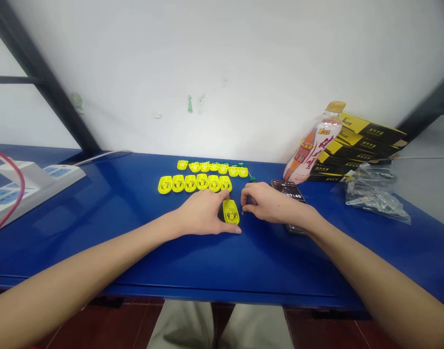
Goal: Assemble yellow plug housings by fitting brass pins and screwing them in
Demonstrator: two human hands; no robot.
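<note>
My left hand (207, 213) grips a yellow casing (230, 213) between thumb and fingers, its open side with small metal parts facing up. Just right of it, my right hand (260, 201) has its fingertips pinched together on a tiny piece too small to make out. Beyond my left hand, several similar yellow casings (190, 183) lie side by side in a row. Behind them runs a second row of smaller yellow pieces (204, 167) with green bits along the back. A green-handled tool (252, 179) lies by the right end of the rows.
A phone (289, 189) lies partly under my right forearm. Farther right are a drink bottle (314, 143), stacked black and yellow boxes (367, 140) and a clear plastic bag (376, 198) of small parts. White power strips (58, 177) and a red cable (21, 186) are at the left of the blue table (193, 271).
</note>
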